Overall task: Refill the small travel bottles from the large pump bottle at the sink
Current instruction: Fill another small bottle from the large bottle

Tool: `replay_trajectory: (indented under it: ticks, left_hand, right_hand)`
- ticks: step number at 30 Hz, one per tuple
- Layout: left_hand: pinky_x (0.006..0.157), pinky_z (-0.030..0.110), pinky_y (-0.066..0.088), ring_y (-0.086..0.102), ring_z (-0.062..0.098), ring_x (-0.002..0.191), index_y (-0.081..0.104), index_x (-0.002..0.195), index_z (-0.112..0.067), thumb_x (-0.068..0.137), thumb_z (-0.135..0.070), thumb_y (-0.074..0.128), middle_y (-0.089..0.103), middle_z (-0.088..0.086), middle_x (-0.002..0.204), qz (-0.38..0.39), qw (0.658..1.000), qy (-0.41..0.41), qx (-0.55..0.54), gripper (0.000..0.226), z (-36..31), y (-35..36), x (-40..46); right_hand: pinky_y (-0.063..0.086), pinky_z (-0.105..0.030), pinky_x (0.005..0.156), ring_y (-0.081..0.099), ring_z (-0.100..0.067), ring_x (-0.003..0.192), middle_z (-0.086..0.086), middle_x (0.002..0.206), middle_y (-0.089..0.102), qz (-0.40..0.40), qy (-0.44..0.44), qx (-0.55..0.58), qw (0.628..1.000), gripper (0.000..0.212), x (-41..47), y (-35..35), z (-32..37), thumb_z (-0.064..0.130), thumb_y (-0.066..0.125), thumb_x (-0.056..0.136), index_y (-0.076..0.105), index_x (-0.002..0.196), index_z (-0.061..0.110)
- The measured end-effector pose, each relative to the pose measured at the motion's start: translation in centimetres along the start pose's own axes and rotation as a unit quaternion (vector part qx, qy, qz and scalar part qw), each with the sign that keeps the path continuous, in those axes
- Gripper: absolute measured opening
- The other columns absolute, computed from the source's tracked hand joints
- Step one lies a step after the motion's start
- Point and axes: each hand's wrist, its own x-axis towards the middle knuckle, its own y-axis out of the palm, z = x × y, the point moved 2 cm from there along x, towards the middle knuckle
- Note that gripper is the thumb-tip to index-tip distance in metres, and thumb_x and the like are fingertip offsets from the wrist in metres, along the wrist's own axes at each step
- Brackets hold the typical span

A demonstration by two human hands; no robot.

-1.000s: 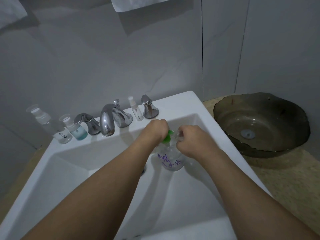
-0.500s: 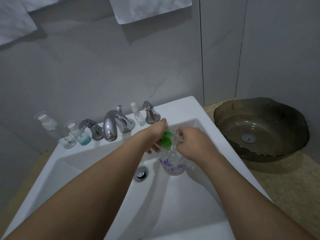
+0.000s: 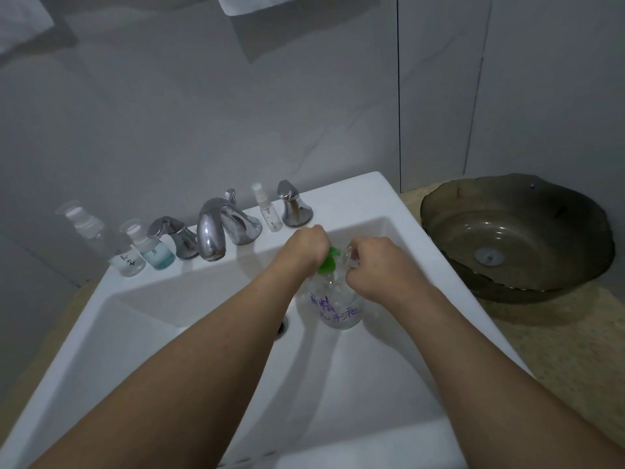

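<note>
Both hands meet over the white sink (image 3: 378,198), at the top of one large clear pump bottle (image 3: 338,308) that stands inside the basin, toward its right side, just right of the drain (image 3: 283,328). The left hand (image 3: 306,247) curls its fingers over the green pump head (image 3: 328,264), covering most of it. The right hand (image 3: 375,265) is curled round a small clear travel bottle (image 3: 351,257), held just beside the green spout; only a sliver of that bottle shows past the knuckles, so I cannot tell whether it has a cap on. The big bottle carries purple handwriting on its side (too loose to read from where I stand) and looks nearly empty of colour.

Farther back, along the rear ledge of the sink, I count three more small bottles. Two stand together at the left end: a taller clear one (image 3: 101,238) with a black-marked label, and just beside it a shorter one with blue liquid (image 3: 152,250). The third, a slim spray bottle (image 3: 267,209), stands between the chrome faucet (image 3: 216,228) and the right tap handle (image 3: 292,206). One left tap handle (image 3: 176,236) makes two handles, one spout.

Off to the right, on the speckled counter (image 3: 541,350), sits one dark glass basin (image 3: 517,231) with a wavy rim. Beyond everything, on the grey wall, hang the lower edges of two white towels (image 3: 250,3).
</note>
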Motion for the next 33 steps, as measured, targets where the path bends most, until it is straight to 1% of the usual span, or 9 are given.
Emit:
replay_trajectory:
  ticks: [5,8,10,14,18,23,27,30,33]
  left_hand:
    - [0.074,0.034,0.043,0.055,0.03,0.081,0.052,0.093,-0.009,0.096,-0.05,0.024,0.061,0.015,0.088,0.053,0.997,-0.037,0.031,0.05,0.0,-0.8,-0.8]
    - [0.095,0.047,0.034,0.055,0.036,0.097,0.047,0.105,-0.011,0.093,-0.063,0.02,0.06,0.018,0.1,0.094,0.992,-0.071,0.043,0.061,0.1,-1.2,-0.9]
    - [0.088,0.043,0.036,0.055,0.035,0.094,0.047,0.101,-0.01,0.094,-0.063,0.019,0.059,0.015,0.091,0.085,0.993,-0.072,0.04,0.06,0.1,-1.1,-0.6]
    - [0.056,0.03,0.036,0.054,0.029,0.076,0.047,0.08,-0.012,0.1,-0.042,0.023,0.057,0.014,0.082,0.051,0.997,-0.045,0.033,0.043,-0.2,-0.8,-0.9]
    - [0.089,0.047,0.053,0.06,0.042,0.107,0.053,0.123,0.01,0.099,-0.008,0.032,0.059,0.028,0.122,0.028,0.998,0.003,0.055,0.036,-0.3,0.0,-0.2]
    - [0.087,0.038,0.043,0.054,0.038,0.117,0.05,0.121,0.006,0.094,0.002,0.035,0.057,0.027,0.126,-0.047,0.99,0.058,0.123,0.031,-0.1,0.1,-0.8]
    - [0.092,0.041,0.048,0.058,0.038,0.105,0.053,0.107,-0.003,0.099,-0.008,0.03,0.056,0.027,0.12,-0.016,0.996,0.052,0.076,0.025,0.2,0.0,-0.1]
    - [0.073,0.036,0.046,0.054,0.026,0.073,0.047,0.08,-0.013,0.099,-0.036,0.026,0.057,0.017,0.093,0.035,0.999,0.008,0.033,0.037,-0.1,-0.7,-0.5]
    - [0.07,0.035,0.039,0.061,0.029,0.084,0.058,0.093,-0.01,0.09,-0.052,0.025,0.066,0.011,0.088,0.091,0.992,-0.053,0.073,0.053,0.1,-1.2,-0.4]
  right_hand:
    - [0.053,-0.035,0.081,0.062,-0.03,0.095,-0.008,0.106,0.066,-0.016,-0.012,0.015,1.0,0.03,0.1,0.0,0.1,0.014,0.057,0.08,0.065,0.109,0.012]
    - [0.052,-0.033,0.079,0.062,-0.028,0.093,-0.007,0.103,0.067,-0.034,-0.022,0.023,0.999,0.029,0.1,0.0,0.2,0.012,0.057,0.078,0.065,0.106,0.013]
    - [0.051,-0.031,0.078,0.062,-0.028,0.092,-0.006,0.102,0.066,-0.038,-0.026,0.027,0.999,0.029,0.1,0.0,0.2,0.011,0.057,0.078,0.065,0.106,0.013]
    - [0.051,-0.032,0.077,0.061,-0.028,0.092,-0.007,0.102,0.066,-0.04,-0.024,0.024,0.999,0.028,0.2,0.1,0.1,0.011,0.056,0.078,0.065,0.105,0.013]
    - [0.048,-0.029,0.074,0.06,-0.029,0.094,-0.007,0.103,0.064,-0.014,-0.01,0.005,1.0,0.029,0.3,0.3,-0.1,0.013,0.056,0.079,0.064,0.107,0.014]
    - [0.049,-0.03,0.07,0.055,-0.027,0.081,-0.006,0.091,0.06,0.003,0.007,-0.005,1.0,0.014,0.2,0.3,-0.3,0.014,0.058,0.078,0.061,0.092,0.015]
    - [0.053,-0.033,0.076,0.06,-0.028,0.087,-0.006,0.096,0.063,-0.003,0.01,0.004,1.0,0.023,0.3,0.4,-0.2,0.013,0.057,0.077,0.065,0.099,0.013]
    - [0.055,-0.037,0.078,0.062,-0.028,0.088,-0.006,0.095,0.066,-0.021,0.002,0.022,1.0,0.024,0.5,0.4,0.0,0.012,0.056,0.076,0.066,0.098,0.012]
    - [0.054,-0.038,0.078,0.062,-0.029,0.086,-0.007,0.091,0.067,-0.041,-0.007,0.03,0.999,0.023,0.5,0.3,0.1,0.011,0.057,0.075,0.067,0.095,0.011]
